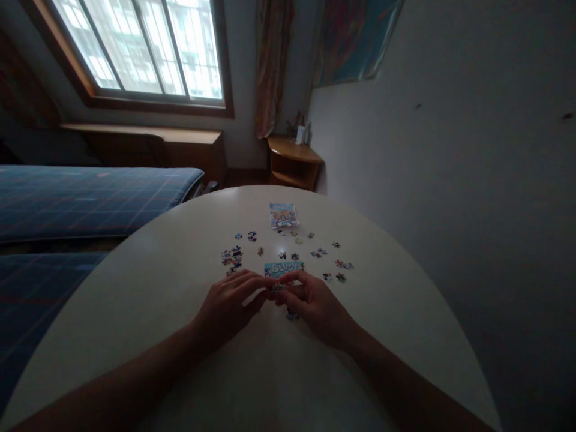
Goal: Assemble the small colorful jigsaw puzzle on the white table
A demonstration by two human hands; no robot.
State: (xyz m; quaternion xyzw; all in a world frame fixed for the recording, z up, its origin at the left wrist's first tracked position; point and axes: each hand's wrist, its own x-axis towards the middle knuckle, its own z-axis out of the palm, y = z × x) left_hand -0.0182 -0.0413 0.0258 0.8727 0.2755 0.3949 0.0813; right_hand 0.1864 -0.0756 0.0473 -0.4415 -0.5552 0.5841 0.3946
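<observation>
Puzzle bits (278, 288) sit pinched between the fingertips of the left hand (228, 300) and right hand (323, 307), both nearly closed. More loose pieces (232, 258) lie past the hands on the white surface (180, 264), around a bright picture card (283, 268).

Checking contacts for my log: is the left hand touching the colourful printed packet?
Apart. The head view shows it: white tabletop and loose puzzle pieces lie between the left hand and the packet.
</observation>
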